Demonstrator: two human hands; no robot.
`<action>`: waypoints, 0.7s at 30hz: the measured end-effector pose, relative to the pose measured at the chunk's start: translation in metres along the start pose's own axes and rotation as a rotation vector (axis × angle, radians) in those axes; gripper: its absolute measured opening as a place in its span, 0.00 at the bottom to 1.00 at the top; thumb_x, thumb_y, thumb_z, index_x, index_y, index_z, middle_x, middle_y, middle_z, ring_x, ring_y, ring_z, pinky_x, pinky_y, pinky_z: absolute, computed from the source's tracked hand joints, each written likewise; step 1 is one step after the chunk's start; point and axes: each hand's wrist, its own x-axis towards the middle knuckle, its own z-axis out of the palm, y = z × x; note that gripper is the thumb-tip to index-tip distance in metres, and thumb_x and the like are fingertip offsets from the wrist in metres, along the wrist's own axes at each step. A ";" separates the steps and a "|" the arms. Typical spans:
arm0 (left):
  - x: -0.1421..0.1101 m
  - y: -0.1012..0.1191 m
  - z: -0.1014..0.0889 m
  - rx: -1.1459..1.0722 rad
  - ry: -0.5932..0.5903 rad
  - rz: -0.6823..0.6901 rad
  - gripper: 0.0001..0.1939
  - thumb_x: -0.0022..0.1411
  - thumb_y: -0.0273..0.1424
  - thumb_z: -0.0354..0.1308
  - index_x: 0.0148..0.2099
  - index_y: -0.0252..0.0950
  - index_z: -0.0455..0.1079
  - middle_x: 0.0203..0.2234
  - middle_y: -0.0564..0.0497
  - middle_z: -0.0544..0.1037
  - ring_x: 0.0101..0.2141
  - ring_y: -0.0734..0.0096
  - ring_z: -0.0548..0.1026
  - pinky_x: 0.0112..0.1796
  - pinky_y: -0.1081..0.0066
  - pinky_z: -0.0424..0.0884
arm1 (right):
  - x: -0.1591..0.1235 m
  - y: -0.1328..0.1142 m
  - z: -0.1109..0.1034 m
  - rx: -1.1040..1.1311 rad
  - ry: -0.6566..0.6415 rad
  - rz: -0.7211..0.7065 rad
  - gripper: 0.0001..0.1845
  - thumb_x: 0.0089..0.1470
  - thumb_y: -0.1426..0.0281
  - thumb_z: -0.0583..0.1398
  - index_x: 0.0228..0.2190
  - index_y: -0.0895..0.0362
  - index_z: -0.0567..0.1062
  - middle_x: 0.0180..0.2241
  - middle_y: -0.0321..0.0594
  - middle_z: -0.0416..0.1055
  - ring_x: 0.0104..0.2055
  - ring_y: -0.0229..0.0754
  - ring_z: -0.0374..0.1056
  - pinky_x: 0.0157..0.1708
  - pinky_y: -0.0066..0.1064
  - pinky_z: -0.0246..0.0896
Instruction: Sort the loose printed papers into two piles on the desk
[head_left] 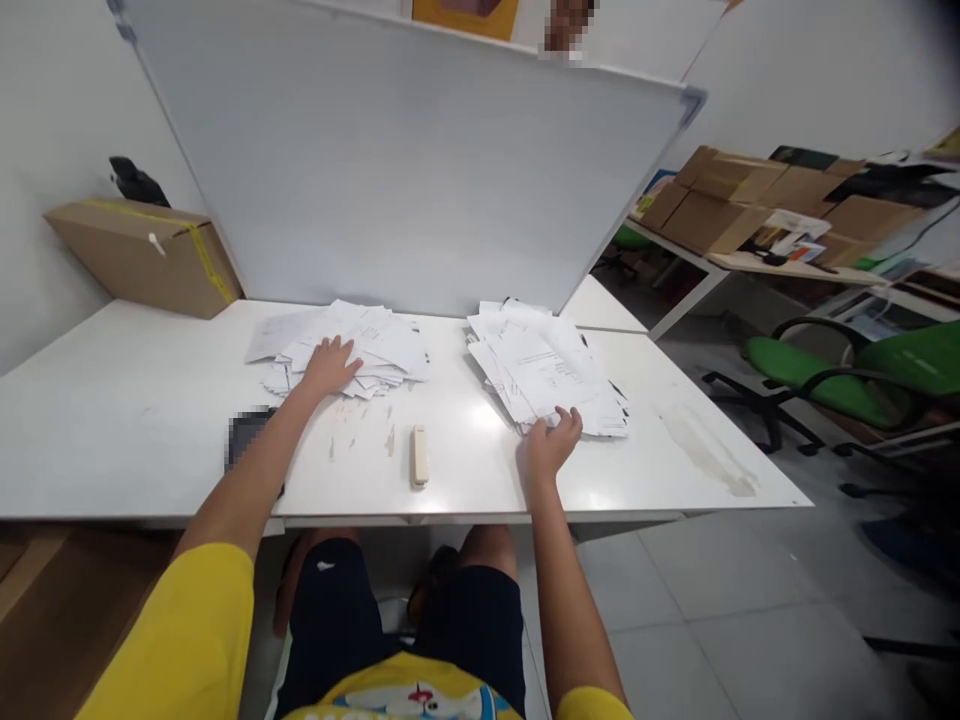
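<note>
Paper handling at white desk [480,480].
Left hand [330,366] spread on left paper pile [386,340], grasping nothing; right hand [553,441] curled at near edge of right paper pile [536,360], can't tell if pinching. Looks like sheet-handling stage; next move probably calls for separating one sheet. Cream stapler [420,457] between, nearer front edge. Print too small to read, no legible brand.

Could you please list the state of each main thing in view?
Left paper pile: loose, uneven
Right paper pile: loose, uneven
Left hand: on left pile
Right hand: at right pile's near edge
Beige stapler: lying untouched
Cardboard box: closed, taped
Whiteboard: standing, unmarked
Table: stained
</note>
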 end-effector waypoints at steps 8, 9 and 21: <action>-0.009 0.007 -0.004 -0.014 0.037 0.014 0.26 0.67 0.34 0.45 0.64 0.39 0.68 0.60 0.45 0.73 0.57 0.50 0.72 0.51 0.58 0.72 | -0.001 0.003 0.004 0.023 0.007 -0.001 0.27 0.53 0.64 0.51 0.52 0.59 0.72 0.63 0.57 0.59 0.68 0.59 0.53 0.65 0.56 0.48; -0.010 0.009 -0.004 -0.017 0.042 0.018 0.26 0.68 0.35 0.44 0.64 0.39 0.69 0.59 0.44 0.74 0.56 0.51 0.73 0.50 0.58 0.72 | 0.000 0.004 0.003 0.022 0.006 0.009 0.27 0.52 0.64 0.51 0.52 0.59 0.72 0.64 0.57 0.58 0.68 0.59 0.53 0.65 0.56 0.48; -0.016 0.030 0.009 0.098 0.161 0.228 0.20 0.64 0.28 0.51 0.57 0.34 0.70 0.53 0.36 0.74 0.54 0.47 0.68 0.49 0.53 0.67 | 0.002 0.008 -0.002 0.022 -0.021 0.043 0.28 0.50 0.65 0.51 0.51 0.63 0.72 0.63 0.59 0.60 0.68 0.57 0.53 0.66 0.51 0.47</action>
